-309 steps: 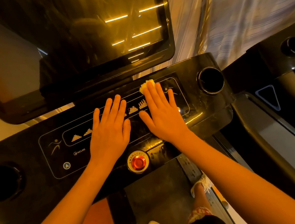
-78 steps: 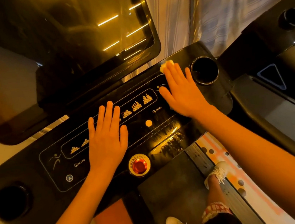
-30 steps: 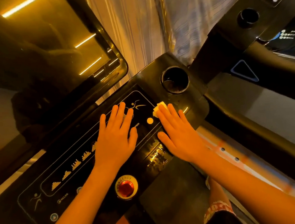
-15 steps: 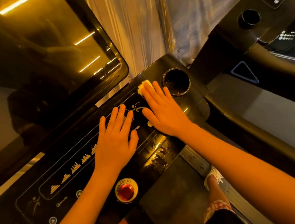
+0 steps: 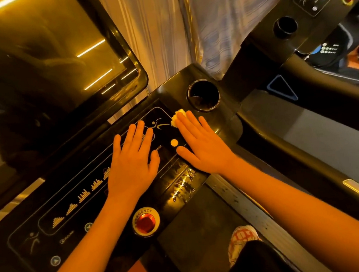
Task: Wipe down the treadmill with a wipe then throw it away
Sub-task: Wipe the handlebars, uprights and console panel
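In the head view, the right hand [image 5: 203, 146] lies flat with straight fingers side by side, pressing a small crumpled pale-yellow wipe [image 5: 178, 117] onto the glossy black treadmill console [image 5: 170, 86]. The wipe peeks out at the hand's far end, just near and left of the round black cup holder [image 5: 203, 95]. The left hand [image 5: 132, 161] rests flat to its left, fingers straight, holding nothing. A round red emergency button [image 5: 145, 222] sits nearer, beside the left wrist.

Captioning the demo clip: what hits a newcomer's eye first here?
Two bare hands lie flat on the glossy black console: the left hand at its middle, the right hand pressing a pale wipe beside the round cup holder. By the left forearm sits a red emergency button; a big dark screen fills the upper left.
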The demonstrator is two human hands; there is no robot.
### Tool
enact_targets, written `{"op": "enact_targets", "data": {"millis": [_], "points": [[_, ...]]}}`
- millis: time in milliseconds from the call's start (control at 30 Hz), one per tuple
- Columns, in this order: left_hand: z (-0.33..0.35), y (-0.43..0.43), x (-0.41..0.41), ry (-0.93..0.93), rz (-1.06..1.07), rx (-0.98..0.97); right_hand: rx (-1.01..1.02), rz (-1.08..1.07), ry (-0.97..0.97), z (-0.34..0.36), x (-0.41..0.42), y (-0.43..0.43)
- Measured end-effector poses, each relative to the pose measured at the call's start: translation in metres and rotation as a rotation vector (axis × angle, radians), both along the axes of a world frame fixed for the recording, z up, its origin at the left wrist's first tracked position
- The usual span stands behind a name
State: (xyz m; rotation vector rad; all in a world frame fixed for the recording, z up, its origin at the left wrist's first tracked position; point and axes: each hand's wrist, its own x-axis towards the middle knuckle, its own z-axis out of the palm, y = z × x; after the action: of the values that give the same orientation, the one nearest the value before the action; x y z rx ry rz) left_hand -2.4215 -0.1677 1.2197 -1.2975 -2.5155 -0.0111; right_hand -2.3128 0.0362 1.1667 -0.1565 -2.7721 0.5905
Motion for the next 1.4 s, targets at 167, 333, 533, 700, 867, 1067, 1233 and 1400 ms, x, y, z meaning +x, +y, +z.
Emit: {"op": "enact_targets", "data": {"millis": [167, 333, 533, 700, 867, 1067, 1233, 1400], "points": [[0.001, 0.000, 0.000, -0.002, 0.001, 0.016, -0.029, 0.055, -0.002, -0.002, 0.010, -0.001], [0.005, 0.003, 0.003, -0.039, 0.015, 0.031, 0.005, 0.154, -0.060, -0.017, 0.039, 0.012], [0.007, 0.005, 0.010, -0.051, 0.040, 0.059, -0.033, 0.131, -0.013, 0.002, -0.002, 0.019], [0.011, 0.007, 0.011, -0.047, 0.067, 0.073, -0.087, 0.024, -0.011, -0.002, 0.006, 0.000], [0.009, 0.005, 0.009, -0.070, 0.075, 0.099, -0.044, 0.074, -0.089, -0.035, 0.057, 0.006], [0.007, 0.005, 0.007, -0.054, 0.098, 0.092, -0.022, 0.080, -0.026, -0.001, 0.005, 0.011], [0.006, 0.005, 0.007, -0.054, 0.092, 0.093, -0.048, 0.041, 0.010, 0.033, -0.067, 0.022], [0.006, 0.006, 0.007, -0.052, 0.087, 0.098, -0.051, 0.071, 0.012, 0.033, -0.061, 0.024]]}}
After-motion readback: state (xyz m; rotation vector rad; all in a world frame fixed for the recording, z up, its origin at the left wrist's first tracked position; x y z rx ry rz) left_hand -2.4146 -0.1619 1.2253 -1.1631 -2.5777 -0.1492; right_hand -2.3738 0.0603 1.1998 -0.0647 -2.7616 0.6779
